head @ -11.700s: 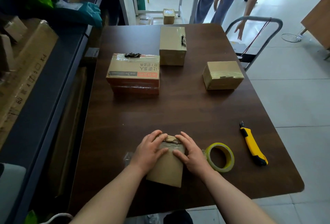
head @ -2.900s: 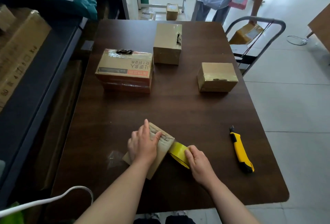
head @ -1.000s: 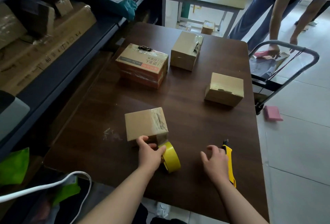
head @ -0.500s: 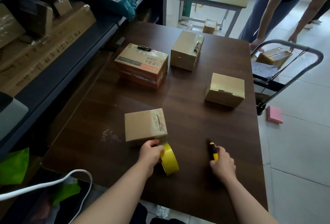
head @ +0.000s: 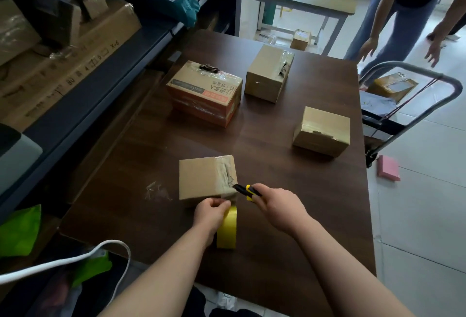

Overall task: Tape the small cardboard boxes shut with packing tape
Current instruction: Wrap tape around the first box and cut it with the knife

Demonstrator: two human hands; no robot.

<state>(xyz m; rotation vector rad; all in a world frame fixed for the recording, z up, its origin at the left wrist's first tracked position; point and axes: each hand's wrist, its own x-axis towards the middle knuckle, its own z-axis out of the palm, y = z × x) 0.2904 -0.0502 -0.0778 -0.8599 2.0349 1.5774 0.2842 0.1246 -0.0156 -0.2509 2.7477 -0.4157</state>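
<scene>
My left grip (head: pixel 211 212) holds the tape roll (head: pixel 227 231) at the small box's (head: pixel 201 178) near edge on the counter (head: pixel 327 190). My right grip (head: pixel 277 209) clasps the knife (head: pixel 245 190), tip pointing left at the box's near right corner.

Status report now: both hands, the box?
Left hand holds yellow tape roll. Right hand grips yellow-black utility knife at small brown cardboard box. Nothing blocks.

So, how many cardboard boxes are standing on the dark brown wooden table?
4 on the dark brown wooden table: a small plain cardboard box nearest the person, a wide orange-printed box far left, a tall plain box far centre, a low plain box right. None looks hidden.
</scene>
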